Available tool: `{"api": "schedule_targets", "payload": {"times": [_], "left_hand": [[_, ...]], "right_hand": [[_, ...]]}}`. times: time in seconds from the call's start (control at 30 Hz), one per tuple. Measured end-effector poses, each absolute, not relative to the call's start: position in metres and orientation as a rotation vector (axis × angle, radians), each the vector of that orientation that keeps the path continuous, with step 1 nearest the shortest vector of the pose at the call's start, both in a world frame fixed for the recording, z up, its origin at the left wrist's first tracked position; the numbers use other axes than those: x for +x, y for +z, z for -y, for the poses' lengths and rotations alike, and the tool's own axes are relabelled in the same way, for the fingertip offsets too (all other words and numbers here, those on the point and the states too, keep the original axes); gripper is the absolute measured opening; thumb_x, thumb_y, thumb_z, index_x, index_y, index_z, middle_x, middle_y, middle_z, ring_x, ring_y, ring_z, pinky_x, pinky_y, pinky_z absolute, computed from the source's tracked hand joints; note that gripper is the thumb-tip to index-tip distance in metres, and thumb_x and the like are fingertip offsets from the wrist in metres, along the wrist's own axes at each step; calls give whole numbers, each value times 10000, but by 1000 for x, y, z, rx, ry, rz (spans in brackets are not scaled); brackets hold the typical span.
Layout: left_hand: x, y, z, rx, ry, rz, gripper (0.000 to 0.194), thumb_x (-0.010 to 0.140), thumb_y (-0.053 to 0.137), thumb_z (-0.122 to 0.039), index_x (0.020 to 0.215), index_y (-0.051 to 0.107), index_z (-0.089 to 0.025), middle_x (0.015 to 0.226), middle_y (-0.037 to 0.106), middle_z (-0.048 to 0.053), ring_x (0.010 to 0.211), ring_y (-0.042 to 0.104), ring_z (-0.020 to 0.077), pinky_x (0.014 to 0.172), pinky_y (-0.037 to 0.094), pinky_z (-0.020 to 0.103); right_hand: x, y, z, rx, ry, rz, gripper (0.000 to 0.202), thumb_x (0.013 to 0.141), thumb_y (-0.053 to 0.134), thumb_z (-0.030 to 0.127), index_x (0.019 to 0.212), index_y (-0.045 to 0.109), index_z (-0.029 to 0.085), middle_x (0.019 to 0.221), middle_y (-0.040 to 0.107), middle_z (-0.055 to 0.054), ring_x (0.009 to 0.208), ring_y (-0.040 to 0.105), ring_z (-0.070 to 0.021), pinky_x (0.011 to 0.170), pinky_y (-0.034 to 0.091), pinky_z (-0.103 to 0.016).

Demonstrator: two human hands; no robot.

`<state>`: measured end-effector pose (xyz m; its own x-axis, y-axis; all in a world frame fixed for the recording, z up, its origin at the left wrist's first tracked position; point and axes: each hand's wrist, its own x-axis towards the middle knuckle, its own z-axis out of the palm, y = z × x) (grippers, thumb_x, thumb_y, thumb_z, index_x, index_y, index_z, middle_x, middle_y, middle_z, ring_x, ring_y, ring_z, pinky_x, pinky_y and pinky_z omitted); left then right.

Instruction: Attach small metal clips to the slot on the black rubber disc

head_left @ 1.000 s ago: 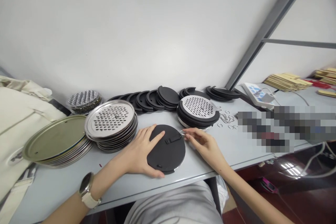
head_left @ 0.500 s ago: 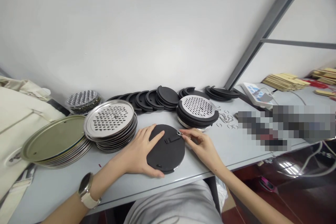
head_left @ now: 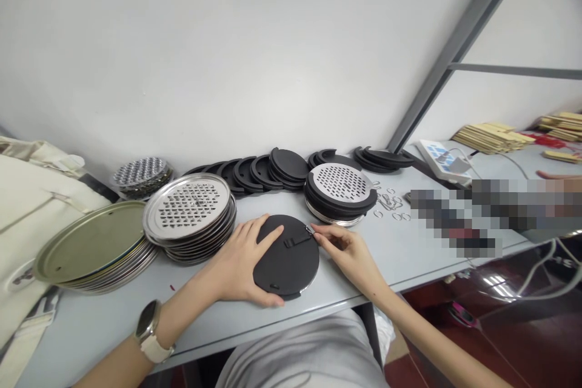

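Note:
My left hand (head_left: 240, 257) holds a round black plastic disc (head_left: 291, 270) by its left side, thumb at the front edge and fingers over the far side. A bent, raised or slotted black detail and a small oval knob or hole show on its face. Between thumb and forefinger of my right hand (head_left: 343, 248) is a small wire ring (head_left: 310, 230), pinched at the disc's right rim; the fingertips partly hide it. Several loose metal rings (head_left: 388, 201) lie beyond my right hand. Just behind the disc sits a stack of black holders and perforated metal plates (head_left: 345, 182).
Stacked metal grater plates (head_left: 193, 209) and olive-green round lids (head_left: 95, 239) stand at left, beside a cream bag (head_left: 36, 194). Black discs (head_left: 288, 167) line the wall. At right are a power strip (head_left: 443, 160), wooden pieces (head_left: 493, 135), a blurred patch and another person's hand (head_left: 559, 176).
The ring in my right fingers has tilted and now shows narrower at the disc's rim. My left hand keeps its place. Another person's hand has come into view at right.

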<state>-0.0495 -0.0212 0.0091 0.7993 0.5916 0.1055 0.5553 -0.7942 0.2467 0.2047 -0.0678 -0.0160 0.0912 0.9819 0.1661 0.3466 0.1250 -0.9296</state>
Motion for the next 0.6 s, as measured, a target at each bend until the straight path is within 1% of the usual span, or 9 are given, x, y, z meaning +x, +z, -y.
{"api": "schedule_targets", "payload": {"times": [0.13, 0.23, 0.37, 0.5, 0.6], "left_hand": [[-49, 9, 22, 2786, 251, -917, 1167, 560, 638, -788, 1485, 204, -224, 1503, 169, 188, 1324, 248, 435, 1046, 270, 574], [-49, 10, 22, 2789, 232, -926, 1172, 560, 637, -788, 1487, 193, -225, 1504, 165, 190, 1332, 239, 428, 1048, 271, 571], [-48, 10, 21, 2792, 232, -924, 1173, 560, 642, -783, 1487, 192, -222, 1501, 171, 193, 1334, 238, 425, 1050, 271, 571], [-48, 9, 22, 2795, 238, -923, 1169, 563, 640, -783, 1486, 195, -220, 1500, 171, 193, 1336, 235, 424, 1050, 273, 570], [-49, 9, 22, 2795, 240, -926, 1166, 561, 641, -783, 1485, 199, -225, 1501, 171, 190, 1330, 241, 429, 1045, 279, 574]], "right_hand": [[203, -16, 68, -1375, 786, 1474, 294, 887, 544, 359, 1011, 717, 156, 948, 702, -93, 875, 638, -219, 776, 495, -330], [202, -18, 68, -1390, 781, 1466, 295, 881, 552, 365, 1019, 703, 152, 901, 688, -88, 794, 620, -201, 717, 485, -318], [203, -21, 68, -1368, 825, 1422, 292, 865, 579, 369, 1042, 668, 154, 838, 659, -61, 748, 593, -179, 701, 471, -301], [203, -19, 68, -1350, 861, 1416, 254, 856, 589, 370, 984, 641, 157, 725, 594, -16, 689, 554, -156, 665, 453, -277], [203, -18, 68, -1324, 871, 1425, 227, 854, 592, 362, 958, 618, 163, 745, 591, -16, 705, 547, -152, 675, 448, -272]]}}
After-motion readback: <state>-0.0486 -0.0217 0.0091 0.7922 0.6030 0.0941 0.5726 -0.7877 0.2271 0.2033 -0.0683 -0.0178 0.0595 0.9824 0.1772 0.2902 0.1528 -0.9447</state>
